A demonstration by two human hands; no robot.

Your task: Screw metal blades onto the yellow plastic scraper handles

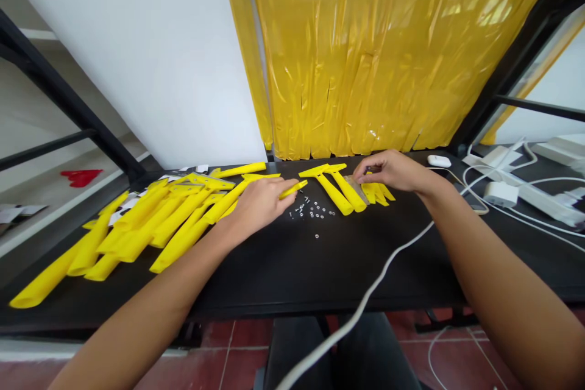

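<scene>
My left hand (262, 207) is closed on a small flat yellow plastic piece (293, 189), which sticks out past the fingertips. Over the back right of the table, my right hand (388, 169) has its fingers pinched together at the top of a thin grey plate (357, 190). Whatever lies between those fingertips is hidden. Small yellow pieces (378, 194) lie just under that hand. Two yellow T-shaped plastic handles (336, 190) rest side by side between my hands. Loose nuts (317, 210) and little screws (300, 210) are scattered in front of them.
A large heap of yellow handles (159, 219) covers the left of the black table (283, 274). On the right are a white power strip (537, 192), an adapter (501, 194) and tangled cables. One white cable (388, 268) crosses the front edge. Yellow plastic sheeting (365, 61) hangs behind.
</scene>
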